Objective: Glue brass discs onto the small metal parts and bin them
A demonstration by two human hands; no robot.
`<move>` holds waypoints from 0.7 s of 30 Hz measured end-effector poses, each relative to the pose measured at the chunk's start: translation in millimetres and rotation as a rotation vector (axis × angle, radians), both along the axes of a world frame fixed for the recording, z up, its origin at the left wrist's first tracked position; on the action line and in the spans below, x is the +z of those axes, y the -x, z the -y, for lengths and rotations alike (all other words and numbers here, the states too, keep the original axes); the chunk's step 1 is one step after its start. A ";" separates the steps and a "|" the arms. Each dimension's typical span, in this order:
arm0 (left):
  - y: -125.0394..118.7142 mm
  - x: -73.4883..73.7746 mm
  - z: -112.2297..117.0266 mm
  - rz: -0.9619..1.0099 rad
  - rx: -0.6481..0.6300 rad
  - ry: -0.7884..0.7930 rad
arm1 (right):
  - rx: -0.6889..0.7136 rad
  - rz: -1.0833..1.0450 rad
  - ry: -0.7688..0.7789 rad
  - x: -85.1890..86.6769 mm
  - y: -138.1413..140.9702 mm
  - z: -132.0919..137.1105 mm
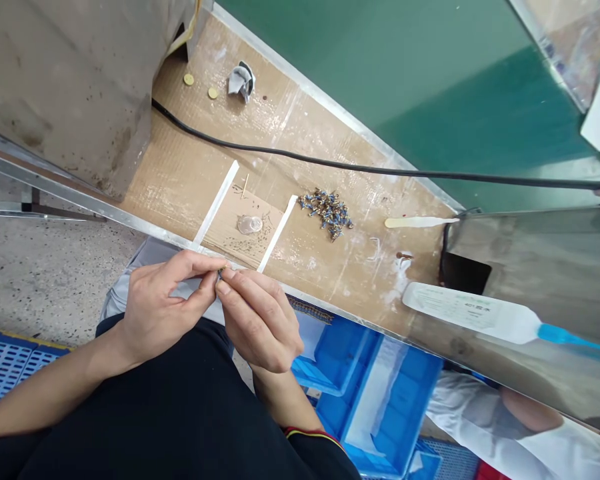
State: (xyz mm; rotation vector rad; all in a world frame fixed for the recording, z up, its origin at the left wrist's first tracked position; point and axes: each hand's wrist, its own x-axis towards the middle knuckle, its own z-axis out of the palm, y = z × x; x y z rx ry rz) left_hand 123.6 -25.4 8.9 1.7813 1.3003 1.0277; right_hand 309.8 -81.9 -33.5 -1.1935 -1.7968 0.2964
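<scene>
Close to the bench's front edge, my left hand (163,310) and my right hand (263,323) meet, fingertips pinched together. Between them is a tiny dark part (220,274), mostly hidden by the fingers; its exact kind cannot be made out. Just beyond the hands lies a cardboard patch (219,230) between two white tape strips. On it are a small clear plastic cup (250,225), many tiny dark bits and a thin wooden stick (245,187). Right of the patch sits a heap of small blue-and-brass parts (330,212).
A black cable (300,158) crosses the bench. A white bottle with a blue nozzle (473,312) lies at right, near a pale narrow tool (420,222). Crumpled material (241,81) lies at the back. Blue bins (395,407) stand below; another person's white clothing (470,413) shows lower right.
</scene>
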 end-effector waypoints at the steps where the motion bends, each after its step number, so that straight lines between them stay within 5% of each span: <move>1: 0.4 -0.7 0.2 0.012 -0.001 0.016 | -0.013 0.001 -0.030 1.9 1.9 -2.9; 4: 1.1 -3.6 0.6 0.064 -0.008 0.074 | -0.054 -0.052 -0.094 9.0 5.0 -12.3; 11: -2.4 -9.4 2.6 0.112 -0.056 0.136 | -0.166 -0.331 0.264 15.0 0.1 -20.3; 21: -2.8 -13.0 3.6 -0.002 -0.062 0.102 | -0.153 -0.495 0.352 7.5 3.3 -22.5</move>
